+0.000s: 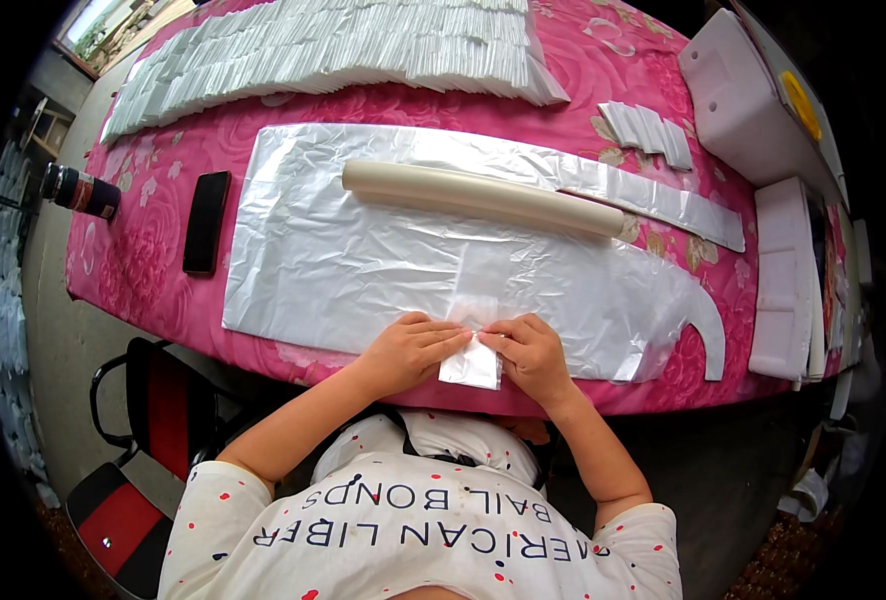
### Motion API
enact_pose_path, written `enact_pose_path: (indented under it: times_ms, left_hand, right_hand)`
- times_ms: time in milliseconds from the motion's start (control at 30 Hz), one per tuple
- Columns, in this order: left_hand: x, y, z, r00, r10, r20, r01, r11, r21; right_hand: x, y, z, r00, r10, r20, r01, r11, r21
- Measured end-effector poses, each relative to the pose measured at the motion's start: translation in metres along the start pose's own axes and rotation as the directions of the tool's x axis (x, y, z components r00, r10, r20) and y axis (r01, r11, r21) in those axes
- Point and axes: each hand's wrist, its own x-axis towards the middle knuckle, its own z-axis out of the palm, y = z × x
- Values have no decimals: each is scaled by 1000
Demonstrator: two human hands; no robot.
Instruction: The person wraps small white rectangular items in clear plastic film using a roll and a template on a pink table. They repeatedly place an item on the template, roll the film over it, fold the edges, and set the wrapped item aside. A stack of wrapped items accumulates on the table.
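At the near edge of the table, my left hand [410, 352] and my right hand [533, 360] pinch a thin white plastic bag [471, 368] from both sides. The bag is folded into a narrow strip; its near end lies flat and shiny below my fingers. Its sheer far part stretches away over a flat pile of white plastic bags [308, 250]. The pile's long handle strips reach to the right. A beige tube [483, 197] lies across the pile, beyond my hands. My fingertips almost meet over the fold, and partly hide it.
Many folded white bags [363, 50] stand in rows at the back of the pink flowered tablecloth [153, 255]. A smaller bundle [646, 135] is at far right, near white foam boxes [783, 280]. On the left are a phone [207, 222], a dark bottle [80, 191] and red-black chairs [168, 410].
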Motion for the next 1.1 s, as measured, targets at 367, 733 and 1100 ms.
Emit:
enact_pose_path:
  times_ms: [367,733,1100]
  left_hand:
    - [-1,0,0,1000,-17,8,17,1000,-12]
    - [42,0,-4,676,-720,156,735,648,-198]
    - [56,-8,-15,649,-745,153,738,569,-362]
  right_hand:
    - [-1,2,1,1000,-3,8,3,1000,-10]
    - [28,-9,-1,765,631,128,-644,749,158]
    - [50,8,-7,491,787,375,-870,462,170]
